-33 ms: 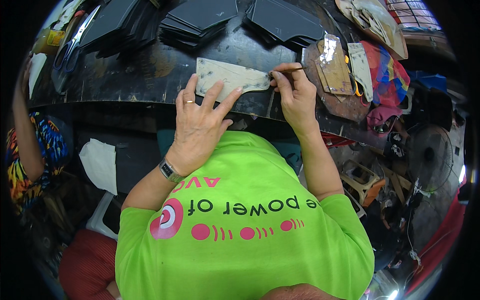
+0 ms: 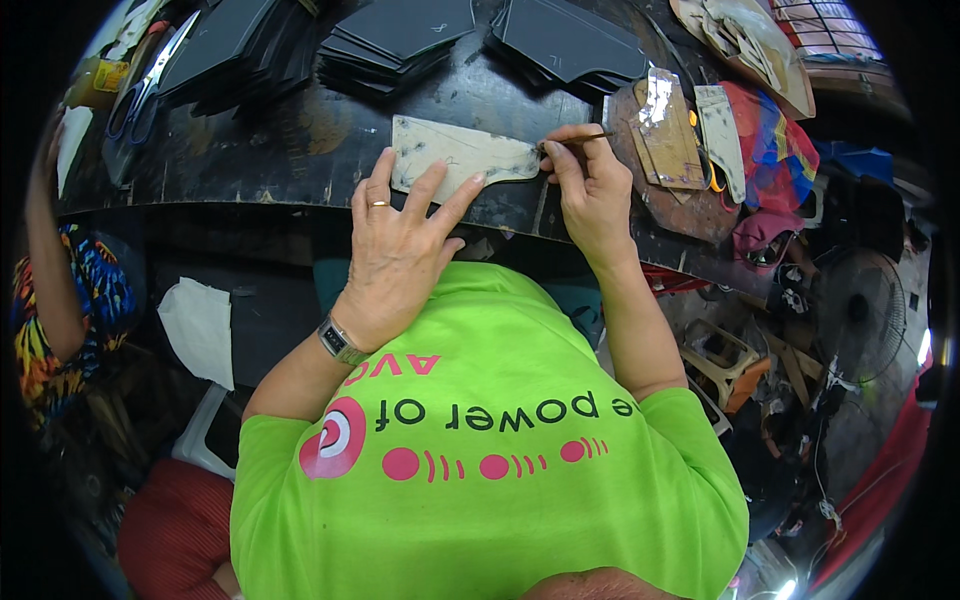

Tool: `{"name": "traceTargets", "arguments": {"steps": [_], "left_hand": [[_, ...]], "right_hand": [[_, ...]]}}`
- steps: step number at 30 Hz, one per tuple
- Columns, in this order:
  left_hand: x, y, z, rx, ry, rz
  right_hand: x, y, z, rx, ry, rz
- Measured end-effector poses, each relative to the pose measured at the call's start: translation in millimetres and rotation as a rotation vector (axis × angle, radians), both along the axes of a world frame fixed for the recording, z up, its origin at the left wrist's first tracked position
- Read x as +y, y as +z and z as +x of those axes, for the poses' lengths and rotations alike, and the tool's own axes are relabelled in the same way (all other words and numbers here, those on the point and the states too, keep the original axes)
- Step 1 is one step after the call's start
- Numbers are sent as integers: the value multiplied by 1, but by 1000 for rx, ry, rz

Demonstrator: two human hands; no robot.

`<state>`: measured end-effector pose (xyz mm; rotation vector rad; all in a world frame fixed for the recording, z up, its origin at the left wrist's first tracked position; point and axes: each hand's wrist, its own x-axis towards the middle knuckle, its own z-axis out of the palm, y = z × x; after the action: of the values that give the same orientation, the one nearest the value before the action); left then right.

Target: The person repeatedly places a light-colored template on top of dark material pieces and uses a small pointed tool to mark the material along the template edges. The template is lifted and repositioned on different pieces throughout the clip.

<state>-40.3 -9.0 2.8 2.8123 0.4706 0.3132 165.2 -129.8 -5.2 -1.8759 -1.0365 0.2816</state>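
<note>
A cream-coloured template point(image 2: 465, 150) with dark smudges and faint pencil lines lies flat near the front edge of the black worktable point(image 2: 270, 160). It is wide at its left end and narrows to the right. My left hand point(image 2: 400, 235) rests with spread fingers, the fingertips pressing on the template's lower edge. At the template's narrow right end, my right hand point(image 2: 597, 195) pinches a thin brown stick-like tool point(image 2: 588, 138). The tool's tip touches or nearly touches the template's edge; its exact kind is too small to make out.
Stacks of dark cut sheets point(image 2: 395, 45) line the table's far side. Blue-handled scissors point(image 2: 150, 85) lie at the left. On the right is a brown board point(image 2: 655, 205) bearing more templates. Another person's arm point(image 2: 55, 270) shows at far left; a fan point(image 2: 860, 310) stands at right.
</note>
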Motion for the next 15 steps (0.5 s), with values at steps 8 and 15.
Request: {"name": "traceTargets", "arguments": {"steps": [8,15], "left_hand": [[1,0,1,-1,-10,37],[2,-1,2,4,-5,49]], "right_hand": [[-3,-7,-3,179,-105,-12],[-14,-12,7,359,12,183]]}}
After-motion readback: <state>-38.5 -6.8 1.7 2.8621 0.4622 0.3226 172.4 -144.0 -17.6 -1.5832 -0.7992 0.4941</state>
